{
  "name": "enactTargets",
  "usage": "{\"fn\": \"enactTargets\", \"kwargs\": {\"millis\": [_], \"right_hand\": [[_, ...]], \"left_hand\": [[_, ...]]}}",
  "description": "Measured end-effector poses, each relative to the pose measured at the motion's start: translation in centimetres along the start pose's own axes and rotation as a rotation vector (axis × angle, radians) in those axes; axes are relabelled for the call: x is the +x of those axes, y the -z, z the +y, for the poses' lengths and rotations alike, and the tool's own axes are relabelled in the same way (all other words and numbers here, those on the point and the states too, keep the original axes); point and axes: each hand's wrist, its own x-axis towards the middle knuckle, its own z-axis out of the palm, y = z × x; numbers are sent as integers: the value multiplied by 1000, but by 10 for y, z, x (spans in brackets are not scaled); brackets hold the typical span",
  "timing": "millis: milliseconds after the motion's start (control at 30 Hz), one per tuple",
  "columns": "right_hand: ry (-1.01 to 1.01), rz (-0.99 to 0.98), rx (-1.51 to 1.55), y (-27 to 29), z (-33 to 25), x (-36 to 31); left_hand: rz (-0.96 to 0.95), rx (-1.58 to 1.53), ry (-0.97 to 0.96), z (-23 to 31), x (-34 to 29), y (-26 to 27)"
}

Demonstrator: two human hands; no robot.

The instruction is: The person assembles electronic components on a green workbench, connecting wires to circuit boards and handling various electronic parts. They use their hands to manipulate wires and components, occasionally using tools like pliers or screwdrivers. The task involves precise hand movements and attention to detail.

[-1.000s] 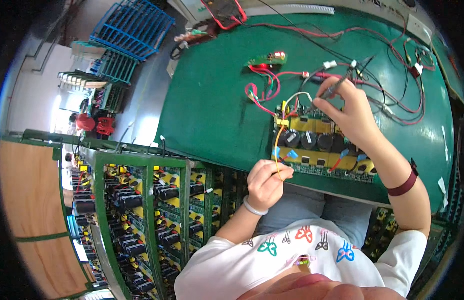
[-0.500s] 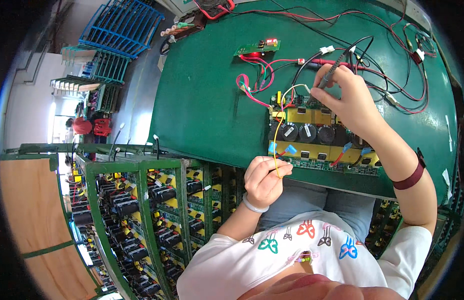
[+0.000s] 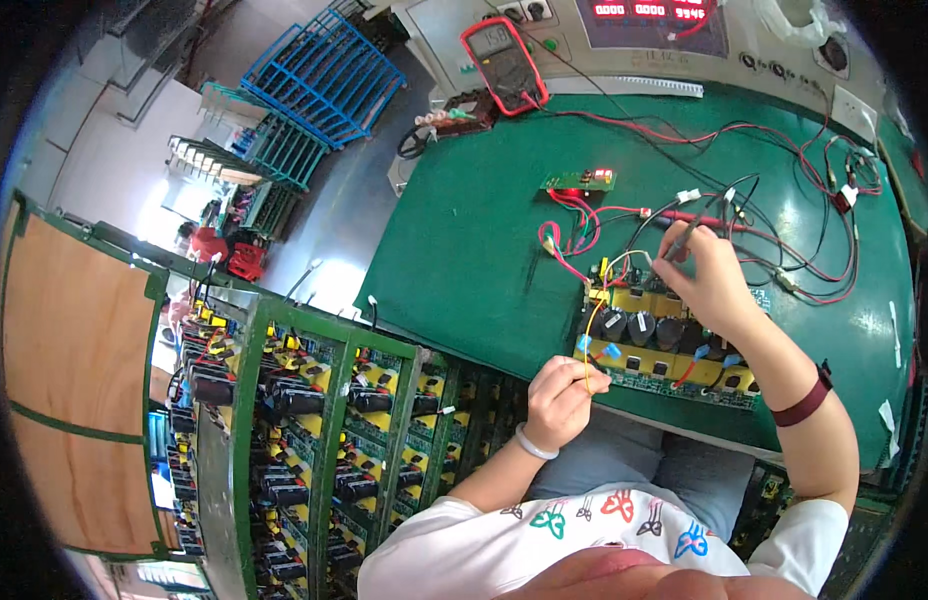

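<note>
My right hand is closed round a black test probe, whose tip points down at the far edge of a circuit board. Whether the tip touches is hidden. The board lies flat on the table near its front edge, carrying a row of round black capacitors between yellow strips. At the board's near left corner, my left hand pinches the end of a thin yellow wire that runs up to the board. Pink wires link the board to a small green display board with lit red digits.
A red multimeter stands at the back of the green table, near an instrument panel with red digits. Red and black leads tangle at the right. A green rack full of circuit boards stands at my left.
The view has tilted up, bringing the whole multimeter and the instrument panel into sight. Both hands keep their holds on the probe and yellow wire, with little movement relative to the board.
</note>
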Motion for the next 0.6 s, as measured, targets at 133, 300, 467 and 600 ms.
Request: {"fn": "enactTargets", "kwargs": {"millis": [133,300,467,600], "right_hand": [[6,-12,-3,1,-1,-1],[39,-22,-5,-3,4,-2],[123,-2,-26,-2,14,2],[294,143,-73,1,9,-5]], "left_hand": [[23,16,-14,1,-2,-2],[12,47,-6,2,-8,-1],[0,72,-17,6,-3,-2],[-23,113,31,9,0,-1]]}}
